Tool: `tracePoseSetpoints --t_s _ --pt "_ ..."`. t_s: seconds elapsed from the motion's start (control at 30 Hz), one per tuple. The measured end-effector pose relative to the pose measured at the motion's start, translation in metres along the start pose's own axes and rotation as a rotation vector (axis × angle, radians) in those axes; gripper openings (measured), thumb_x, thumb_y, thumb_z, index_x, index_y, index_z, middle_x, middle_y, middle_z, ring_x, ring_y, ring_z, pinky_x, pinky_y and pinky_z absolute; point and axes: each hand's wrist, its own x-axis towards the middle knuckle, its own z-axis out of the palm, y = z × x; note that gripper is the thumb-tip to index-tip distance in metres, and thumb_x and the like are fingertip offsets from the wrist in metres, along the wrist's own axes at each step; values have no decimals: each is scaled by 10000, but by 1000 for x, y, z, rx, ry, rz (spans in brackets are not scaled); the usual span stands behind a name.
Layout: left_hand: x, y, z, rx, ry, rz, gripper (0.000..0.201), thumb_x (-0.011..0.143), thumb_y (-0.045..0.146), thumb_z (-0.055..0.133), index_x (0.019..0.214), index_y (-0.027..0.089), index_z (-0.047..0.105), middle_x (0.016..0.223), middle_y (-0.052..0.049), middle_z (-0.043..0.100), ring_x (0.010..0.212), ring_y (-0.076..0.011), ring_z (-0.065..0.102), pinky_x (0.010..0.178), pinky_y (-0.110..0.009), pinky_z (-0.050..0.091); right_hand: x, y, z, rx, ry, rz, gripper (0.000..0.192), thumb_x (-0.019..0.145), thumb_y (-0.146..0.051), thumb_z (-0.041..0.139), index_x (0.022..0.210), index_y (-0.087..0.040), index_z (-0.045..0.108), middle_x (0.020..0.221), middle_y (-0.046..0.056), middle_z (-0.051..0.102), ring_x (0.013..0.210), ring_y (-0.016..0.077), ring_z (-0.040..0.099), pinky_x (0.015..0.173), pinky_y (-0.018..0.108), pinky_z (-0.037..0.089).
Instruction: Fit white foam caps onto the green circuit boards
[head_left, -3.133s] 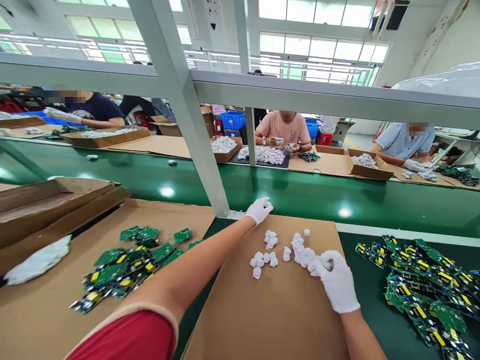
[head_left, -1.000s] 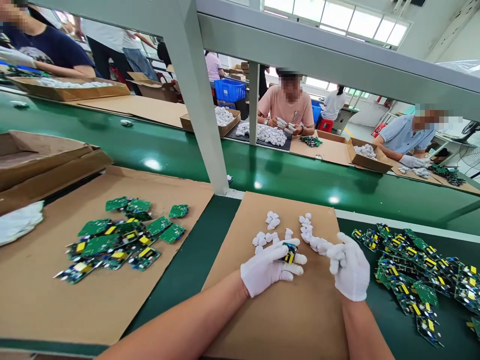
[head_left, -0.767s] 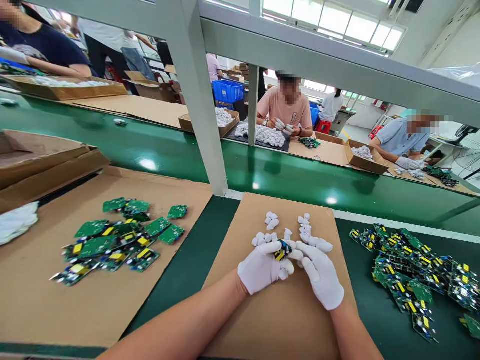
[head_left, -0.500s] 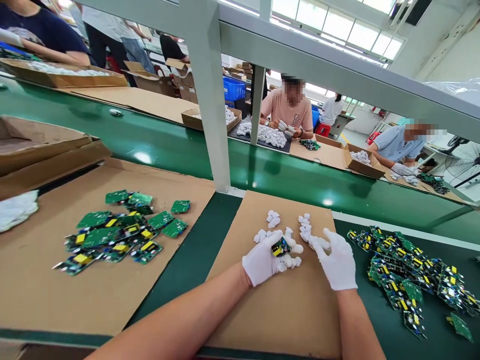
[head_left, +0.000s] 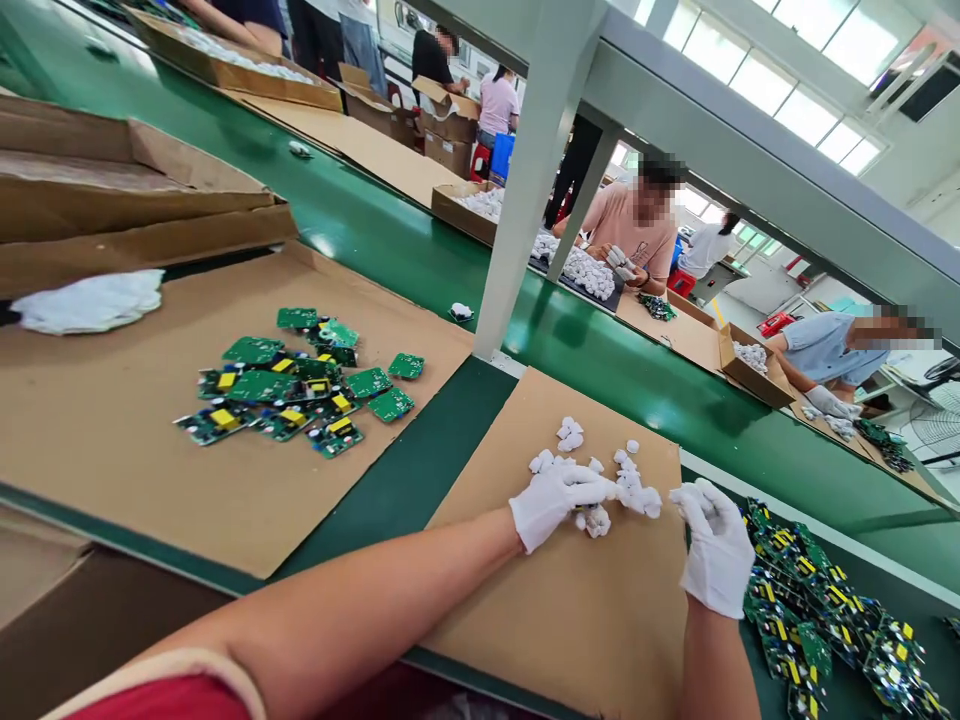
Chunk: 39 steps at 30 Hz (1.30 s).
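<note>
My left hand (head_left: 564,498), in a white glove, is turned palm down over the cardboard with its fingers closed. A sliver of a small circuit board (head_left: 582,508) shows beneath the fingers; most of it is hidden. White cotton-like lumps (head_left: 592,521) lie against and around this hand. My right hand (head_left: 714,545), also gloved, hovers at the cardboard's right edge, thumb and fingertips pinched together. Whether anything small is between them I cannot make out. Between the hands sits a row of white lumps (head_left: 636,492). Right of my right hand is a heap of circuit boards (head_left: 817,600).
Another pile of circuit boards (head_left: 259,385) is on the left cardboard sheet (head_left: 150,440). A white glove (head_left: 94,302) lies beside a cardboard box (head_left: 150,230). A grey post (head_left: 525,180) rises behind the sheets. Co-workers sit across the green conveyor belt (head_left: 390,270).
The view has swung left. My left hand has turned palm down, covering the board it held. My right hand has drawn back rightwards from the white lumps, its fingers now pinched.
</note>
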Motion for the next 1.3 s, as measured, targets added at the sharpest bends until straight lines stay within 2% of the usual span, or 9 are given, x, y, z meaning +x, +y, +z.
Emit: tracePoseSetpoints --t_s 0.13,0.3,0.4,0.53,0.63,0.77,0.93,1.13,1.3 --pt "-2 2 2 74 -12 23 362 776 438 523 731 117 684 683 -90 674 522 -135 597 414 -213 331 -12 -25 12 61 -204 25 361 620 -263 760 948 -185 632 829 41 693 741 198 643 708 377 519" --pt "-8 10 7 32 -110 39 560 687 321 661 1215 218 504 780 -7 648 521 -93 589 420 -174 358 -35 -30 34 58 -484 46 353 680 -217 707 1020 -210 611 981 78 679 866 216 647 754 378 531" --pt "-6 9 6 68 -63 113 416 645 286 689 1025 160 575 678 14 610 523 -96 569 491 -215 421 -36 -19 37 -172 -506 -148 291 706 -203 653 995 -211 626 1002 82 659 872 213 634 734 348 529" --pt "-4 6 5 173 130 163 287 598 219 692 805 181 497 605 51 575 505 -96 548 536 -245 444 -32 -12 36 -456 -442 -506 215 731 -167 575 930 -224 633 892 54 649 799 190 614 676 312 512" --pt "-8 8 9 279 218 222 221 629 202 645 752 198 461 566 65 551 497 -92 525 544 -244 433 -31 -13 35 -573 -401 -583 197 737 -223 599 926 -215 652 823 53 643 744 191 602 645 304 495" --pt "-12 11 11 415 262 271 146 640 181 609 725 194 491 538 62 540 506 -87 491 574 -241 419 -30 -12 32 -499 -515 -291 243 771 -333 596 965 -220 690 817 56 659 733 195 599 633 295 481" --pt "-8 6 7 525 309 295 131 618 144 588 743 179 567 596 46 550 545 -82 466 591 -228 403 -28 -5 28 -52 -504 202 421 832 -487 485 938 -138 696 544 22 572 450 119 445 384 233 326" --pt "-8 6 7 583 161 189 504 588 274 706 1078 208 611 720 22 638 597 -114 532 628 -247 436 -33 -7 37 -88 -479 230 400 761 -499 584 958 -171 702 651 14 609 470 101 405 438 249 359" --pt "-6 11 4 527 146 185 239 685 252 599 886 176 701 698 -13 665 636 -133 567 651 -255 444 -37 -11 36 102 -555 318 336 789 -418 588 1016 -185 668 505 -46 492 418 86 359 402 234 326"
